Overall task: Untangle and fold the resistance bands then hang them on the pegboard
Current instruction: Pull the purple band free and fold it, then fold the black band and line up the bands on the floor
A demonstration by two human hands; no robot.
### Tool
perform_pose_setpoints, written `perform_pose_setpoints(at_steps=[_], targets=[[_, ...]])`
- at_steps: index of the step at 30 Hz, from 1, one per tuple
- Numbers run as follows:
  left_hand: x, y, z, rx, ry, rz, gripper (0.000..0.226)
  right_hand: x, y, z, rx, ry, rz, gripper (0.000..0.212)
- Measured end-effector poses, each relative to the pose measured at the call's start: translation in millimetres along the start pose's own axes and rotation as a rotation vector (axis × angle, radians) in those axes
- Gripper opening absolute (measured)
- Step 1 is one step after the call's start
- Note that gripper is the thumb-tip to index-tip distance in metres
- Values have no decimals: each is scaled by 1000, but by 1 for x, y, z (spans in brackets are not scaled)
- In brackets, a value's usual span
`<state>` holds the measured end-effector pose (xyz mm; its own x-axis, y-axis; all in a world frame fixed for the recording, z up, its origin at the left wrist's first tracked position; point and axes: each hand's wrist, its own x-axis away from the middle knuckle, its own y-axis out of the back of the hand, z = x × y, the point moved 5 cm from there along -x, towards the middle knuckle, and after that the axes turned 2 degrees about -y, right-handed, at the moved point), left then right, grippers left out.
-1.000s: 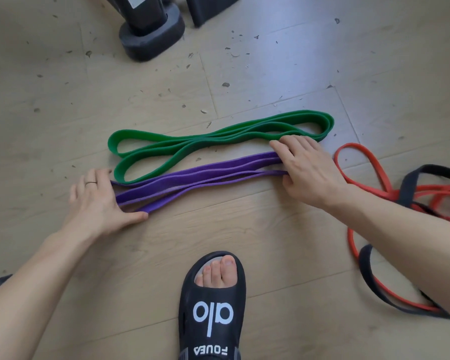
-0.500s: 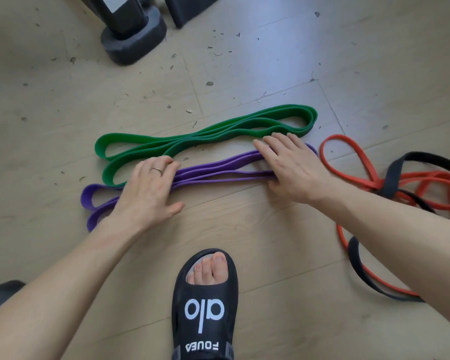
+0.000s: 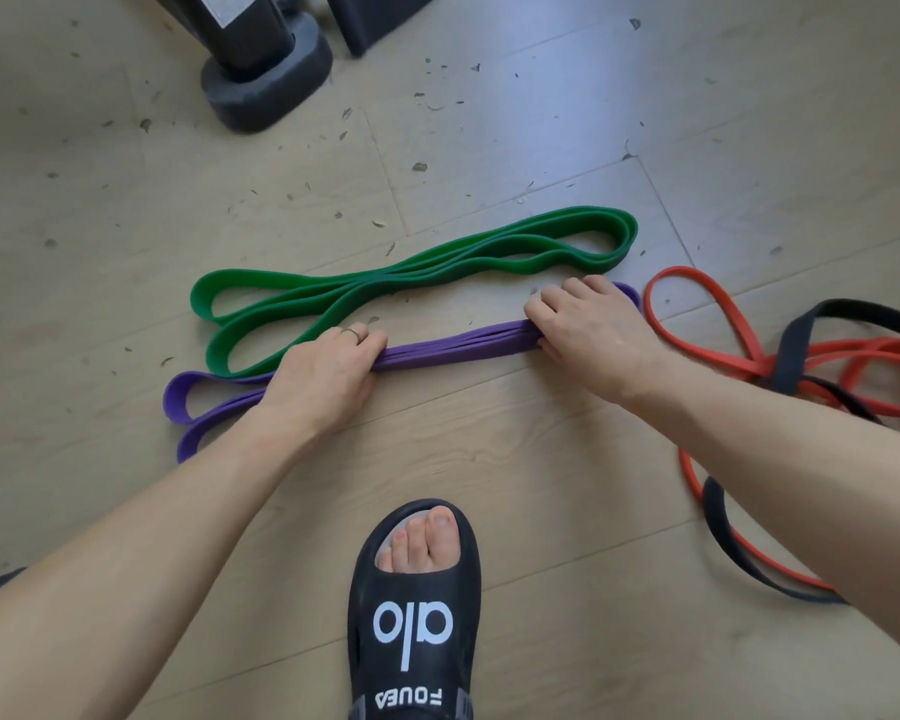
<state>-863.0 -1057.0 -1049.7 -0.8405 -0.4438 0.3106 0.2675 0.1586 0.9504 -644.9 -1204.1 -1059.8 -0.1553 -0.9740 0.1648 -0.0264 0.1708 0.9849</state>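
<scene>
A purple band (image 3: 453,348) lies folded in several layers across the floor. My left hand (image 3: 323,379) grips it left of its middle, fingers curled over the strands. My right hand (image 3: 591,330) grips it near its right end, fingers curled down on the bundle. The purple band's left loops stick out past my left wrist. A green band (image 3: 385,288), folded flat, lies just beyond the purple one. At the right, a red band (image 3: 697,309) and a black band (image 3: 796,337) lie tangled together, partly under my right forearm. No pegboard is in view.
A foot in a black slide sandal (image 3: 411,615) stands on the wooden floor (image 3: 541,459) near the bottom middle. Dark equipment bases (image 3: 266,80) stand at the top left. Small dark debris specks are scattered over the floor above the bands.
My left hand slid right along the purple band, from its left end to near its middle, and curled round it. My right hand's fingers curled on the right end, bunching the strands together.
</scene>
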Motion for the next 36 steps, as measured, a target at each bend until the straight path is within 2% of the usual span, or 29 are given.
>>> perform_pose_setpoints(at_steps=[4,7,10,16,19,23,25,30,33,36], targets=[[-3,3,-2,-23,29,54,24,1,0,2,-31,-3,29,21],[-11,12,-16,-39,-10,47,34,5,3,-1,-32,-13,85,35],[-24,18,-37,-38,-75,32,32,8,4,-12,-6,-76,97,45],[-37,12,-46,-128,-142,36,12,7,9,-23,2,-58,37,33],[-38,11,-44,-122,-137,41,12,2,4,-22,0,-88,110,39],[-40,9,-43,-128,-116,87,21,-4,0,-28,-96,-107,123,32],[-40,10,-45,-139,-108,88,27,-1,-1,-31,-98,-60,145,42],[-47,15,-66,-157,-136,64,48,19,5,-33,-91,-11,66,70],[-53,24,-86,-166,-196,17,54,45,14,-40,-226,-126,-55,66],[-59,38,-109,-166,-250,-42,57,86,17,-57,-369,-439,-187,37]])
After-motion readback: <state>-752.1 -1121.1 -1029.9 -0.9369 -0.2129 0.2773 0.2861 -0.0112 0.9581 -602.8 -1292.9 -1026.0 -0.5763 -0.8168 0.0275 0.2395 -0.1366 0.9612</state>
